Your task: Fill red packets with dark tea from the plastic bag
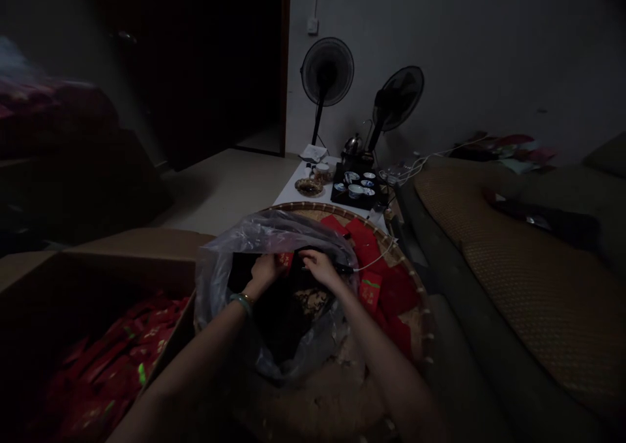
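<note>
My left hand [265, 270] and my right hand [317, 265] meet over a clear plastic bag [229, 260] that holds dark loose material. Between them they pinch a small red packet [286, 261]; the left hand's fingers are closed on its left side, the right hand's fingers curl at its right edge. A bangle sits on my left wrist. The bag rests in a round woven bamboo tray [420, 312], where several more red packets [379, 273] lie spread at the right.
A cardboard box [98, 260] at the left holds many red packets. A low white table [293, 192] beyond carries a tea set [357, 185] and a kettle. Two standing fans [327, 74] stand by the wall. A sofa with a woven mat [528, 267] runs along the right.
</note>
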Action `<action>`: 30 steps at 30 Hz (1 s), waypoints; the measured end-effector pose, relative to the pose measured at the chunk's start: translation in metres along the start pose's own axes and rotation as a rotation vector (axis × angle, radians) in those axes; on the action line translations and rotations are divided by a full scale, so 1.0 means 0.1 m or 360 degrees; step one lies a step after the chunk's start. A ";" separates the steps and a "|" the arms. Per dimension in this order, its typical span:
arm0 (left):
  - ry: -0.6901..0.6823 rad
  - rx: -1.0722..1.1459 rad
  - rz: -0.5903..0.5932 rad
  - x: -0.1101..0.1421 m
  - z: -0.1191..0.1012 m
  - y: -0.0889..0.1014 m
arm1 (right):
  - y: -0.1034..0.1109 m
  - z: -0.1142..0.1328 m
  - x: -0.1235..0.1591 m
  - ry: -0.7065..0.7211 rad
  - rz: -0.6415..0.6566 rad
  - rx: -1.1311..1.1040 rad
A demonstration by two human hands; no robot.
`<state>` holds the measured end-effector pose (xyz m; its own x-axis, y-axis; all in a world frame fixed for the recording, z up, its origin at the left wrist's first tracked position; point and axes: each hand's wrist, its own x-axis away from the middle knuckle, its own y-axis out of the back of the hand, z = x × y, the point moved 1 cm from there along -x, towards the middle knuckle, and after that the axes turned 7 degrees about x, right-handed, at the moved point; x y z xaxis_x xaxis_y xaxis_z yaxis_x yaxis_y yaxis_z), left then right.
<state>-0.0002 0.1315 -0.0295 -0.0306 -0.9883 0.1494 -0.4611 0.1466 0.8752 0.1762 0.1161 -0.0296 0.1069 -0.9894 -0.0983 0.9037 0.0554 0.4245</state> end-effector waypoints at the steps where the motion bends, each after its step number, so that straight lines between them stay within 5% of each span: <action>1: 0.0004 -0.0006 -0.0022 0.00 -0.02 -0.01 | -0.04 -0.01 0.05 0.0003 0.0011 0.0010; 9: -0.0104 0.0110 -0.0106 0.08 0.06 0.09 | -0.16 -0.04 0.30 0.0052 -0.0073 0.0201; 13: -0.0346 0.0225 0.0015 0.16 0.12 0.20 | -0.11 0.07 0.32 0.0269 -0.0340 0.0551; 17: -0.0595 0.0506 0.0173 0.24 0.15 0.25 | -0.05 0.14 0.31 0.0397 -0.0307 0.0783; 25: -0.0404 0.1218 0.0444 0.18 0.22 0.30 | 0.16 -0.01 0.41 0.0180 -0.0384 0.0738; 30: -0.0031 0.1451 0.0084 0.08 0.23 0.34 | 0.31 -0.06 0.50 -0.0194 -0.0447 0.0097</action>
<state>-0.0365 0.1273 -0.0089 -0.0828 -0.9830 0.1642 -0.9804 0.1099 0.1636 0.2119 0.0693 -0.0270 -0.1975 -0.9739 -0.1121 0.8638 -0.2270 0.4498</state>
